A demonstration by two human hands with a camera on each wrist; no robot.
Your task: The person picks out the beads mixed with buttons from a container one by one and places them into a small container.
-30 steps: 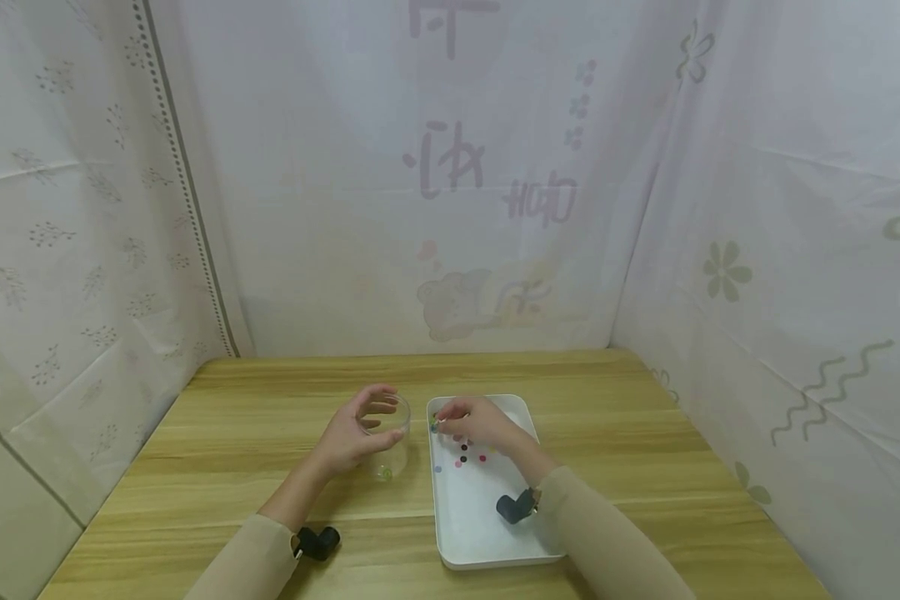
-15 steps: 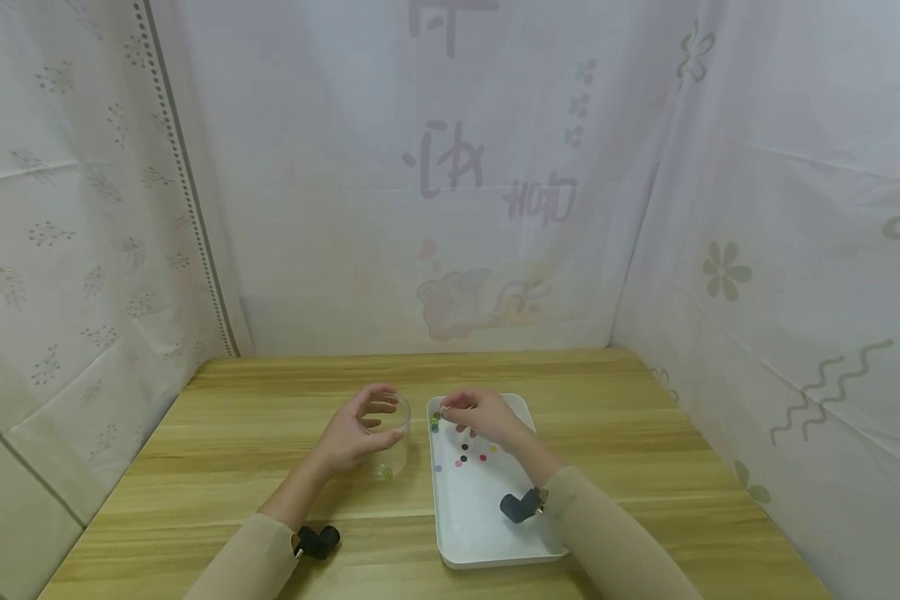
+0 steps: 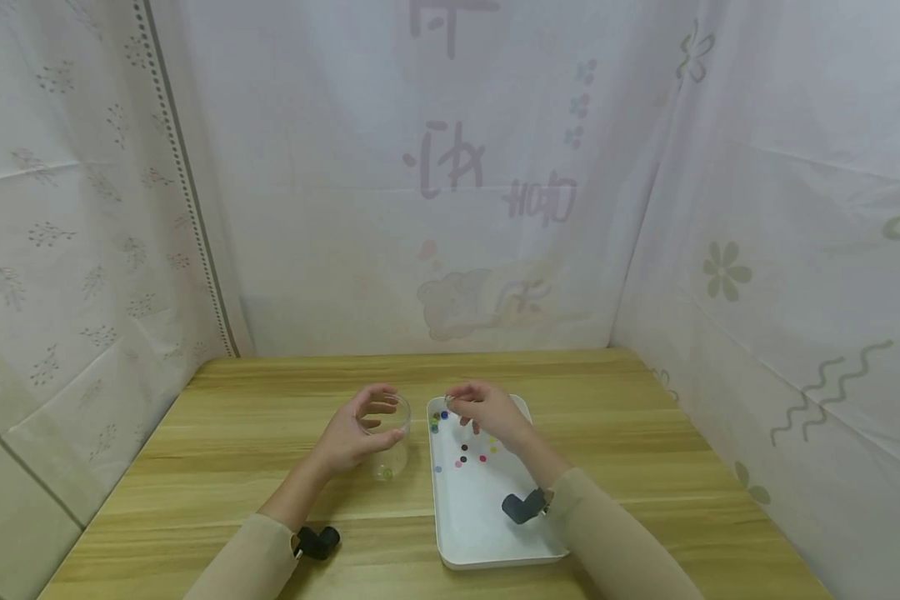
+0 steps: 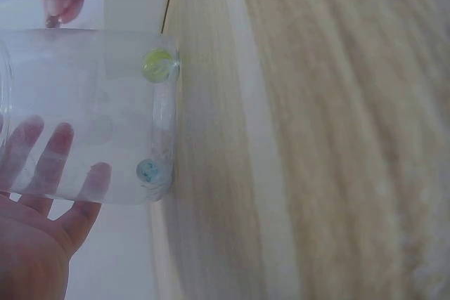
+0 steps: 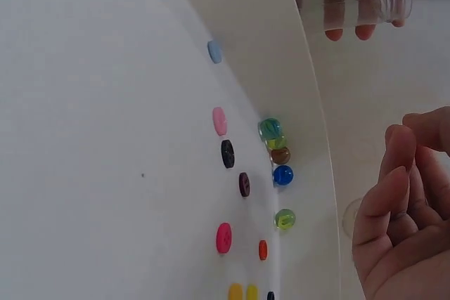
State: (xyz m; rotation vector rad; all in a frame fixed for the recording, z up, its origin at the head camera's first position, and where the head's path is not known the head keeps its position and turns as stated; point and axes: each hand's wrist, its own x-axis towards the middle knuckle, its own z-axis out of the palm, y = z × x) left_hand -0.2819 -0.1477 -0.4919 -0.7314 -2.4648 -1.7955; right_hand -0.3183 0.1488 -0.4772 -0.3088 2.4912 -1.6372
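My left hand (image 3: pixel 352 437) grips a clear plastic jar (image 3: pixel 392 454) standing upright on the table, left of the white tray. In the left wrist view a yellow-green marble (image 4: pixel 158 66) and a pale blue marble (image 4: pixel 148 171) lie at the jar's bottom. My right hand (image 3: pixel 489 413) is raised over the tray's far end, pinching a small marble (image 4: pixel 53 23) between thumb and fingertips. Along the tray's left wall, a blue marble (image 5: pixel 283 175), a brown marble (image 5: pixel 280 155), a green marble (image 5: pixel 285 219) and blue-green ones rest near the far corner.
The white tray (image 3: pixel 480 533) also holds scattered buttons: a light blue button (image 5: pixel 214 52), a pink button (image 5: pixel 220 121), a black button (image 5: pixel 228 154), a red button (image 5: pixel 223 237) and yellow ones. Curtains (image 3: pixel 450 250) hang round the wooden table (image 3: pixel 270 392).
My right hand has lifted up and slightly right from the tray's far left corner with the marble in its fingertips, uncovering the marbles there. The left hand and jar have stayed still.
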